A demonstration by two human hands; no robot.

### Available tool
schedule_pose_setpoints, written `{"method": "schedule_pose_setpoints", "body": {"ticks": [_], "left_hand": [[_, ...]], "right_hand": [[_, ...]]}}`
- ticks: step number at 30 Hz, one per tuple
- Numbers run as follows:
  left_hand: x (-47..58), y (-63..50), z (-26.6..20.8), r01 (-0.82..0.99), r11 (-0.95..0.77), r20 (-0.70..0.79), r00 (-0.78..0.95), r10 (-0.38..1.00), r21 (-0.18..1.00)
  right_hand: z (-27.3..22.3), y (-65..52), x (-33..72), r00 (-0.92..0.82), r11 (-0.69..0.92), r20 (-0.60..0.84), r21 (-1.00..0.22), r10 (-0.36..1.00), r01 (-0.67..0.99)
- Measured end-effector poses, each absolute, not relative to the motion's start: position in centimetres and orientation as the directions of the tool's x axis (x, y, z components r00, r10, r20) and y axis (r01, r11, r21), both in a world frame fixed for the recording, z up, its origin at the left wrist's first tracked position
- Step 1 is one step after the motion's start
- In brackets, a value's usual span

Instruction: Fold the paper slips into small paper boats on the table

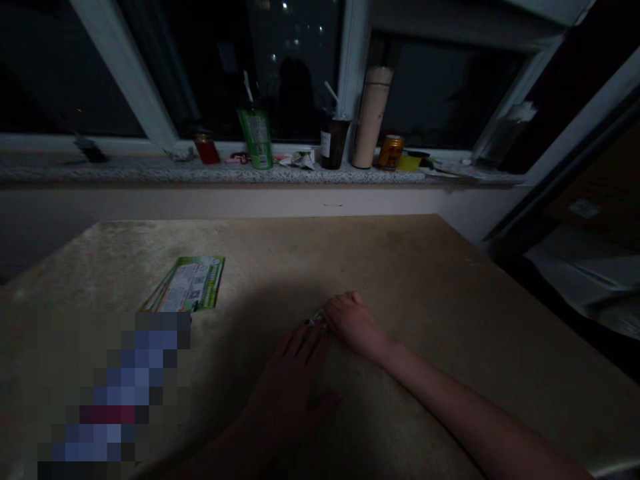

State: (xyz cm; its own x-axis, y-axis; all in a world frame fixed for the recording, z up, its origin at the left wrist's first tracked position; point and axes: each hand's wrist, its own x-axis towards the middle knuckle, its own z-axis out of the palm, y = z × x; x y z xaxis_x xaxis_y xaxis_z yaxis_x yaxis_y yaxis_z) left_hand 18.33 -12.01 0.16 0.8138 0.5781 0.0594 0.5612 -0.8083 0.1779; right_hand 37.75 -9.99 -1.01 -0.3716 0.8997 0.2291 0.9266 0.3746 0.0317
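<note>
Small thing (317, 318): It is showing pale and dark patches, with a bit of green.
Shape: It is looking little and uneven, but the dark is making its edges hard to see.
Spot on the table (400, 267): It is lying near the middle, between the two hands.
Near the left hand (289, 380): It is sitting right at the fingertips.
Near the right hand (353, 325): Its one end is meeting the curled fingers.

Hands (291, 368) (354, 325) partly hide item (316, 318); pixelated object (117, 397) unclear.
</note>
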Motion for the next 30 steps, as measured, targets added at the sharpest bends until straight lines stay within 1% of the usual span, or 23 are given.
{"method": "schedule_pose_setpoints", "body": {"ticks": [3,6,9,11,13,15,18,19,21,25,27,30], "left_hand": [[18.3,-11.9,0.3,0.559,-0.808,0.035,0.818,0.574,0.184],[18.1,-11.9,0.1,0.544,-0.816,0.041,0.827,0.561,0.194],[18.1,-11.9,-0.1,0.539,-0.821,0.062,0.828,0.558,0.189],[18.2,-11.9,0.0,0.545,-0.818,0.062,0.824,0.563,0.183],[18.3,-11.8,0.2,0.546,-0.818,0.057,0.824,0.563,0.179],[18.4,-11.7,0.5,0.546,-0.818,0.057,0.825,0.563,0.180],[18.3,-11.5,0.7,0.549,-0.816,0.074,0.820,0.568,0.180],[18.2,-11.4,0.8,0.549,-0.817,0.076,0.820,0.567,0.177],[18.2,-11.3,0.7,0.544,-0.822,0.076,0.824,0.561,0.169],[18.5,-11.4,0.6,0.556,-0.816,0.092,0.814,0.573,0.159],[18.7,-11.3,0.6,0.571,-0.805,0.094,0.803,0.588,0.159],[19.0,-11.1,0.5,0.568,-0.807,0.095,0.805,0.586,0.161]], "right_hand": [[-0.9,-9.8,37.8,-0.417,0.407,0.217,0.092,0.883,0.909],[-0.9,-9.7,37.9,-0.456,0.435,0.199,0.139,0.868,0.889],[-1.0,-9.6,37.9,-0.468,0.446,0.194,0.150,0.862,0.883],[-1.0,-9.6,37.8,-0.456,0.438,0.192,0.129,0.869,0.890],[-1.0,-9.7,37.8,-0.431,0.425,0.189,0.076,0.882,0.902],[-0.9,-10.0,37.8,-0.366,0.376,0.213,-0.010,0.906,0.926],[-0.6,-10.4,38.5,-0.169,0.231,0.293,-0.190,0.941,0.954],[-0.5,-10.5,38.8,-0.128,0.210,0.304,-0.254,0.944,0.944],[-0.4,-10.4,39.7,-0.125,0.217,0.263,-0.358,0.957,0.908],[-0.1,-9.9,40.9,-0.205,0.228,0.103,-0.526,0.973,0.819],[0.1,-9.5,41.1,-0.224,0.213,0.052,-0.573,0.973,0.792],[0.3,-9.2,41.1,-0.231,0.173,-0.020,-0.602,0.973,0.780]]}}
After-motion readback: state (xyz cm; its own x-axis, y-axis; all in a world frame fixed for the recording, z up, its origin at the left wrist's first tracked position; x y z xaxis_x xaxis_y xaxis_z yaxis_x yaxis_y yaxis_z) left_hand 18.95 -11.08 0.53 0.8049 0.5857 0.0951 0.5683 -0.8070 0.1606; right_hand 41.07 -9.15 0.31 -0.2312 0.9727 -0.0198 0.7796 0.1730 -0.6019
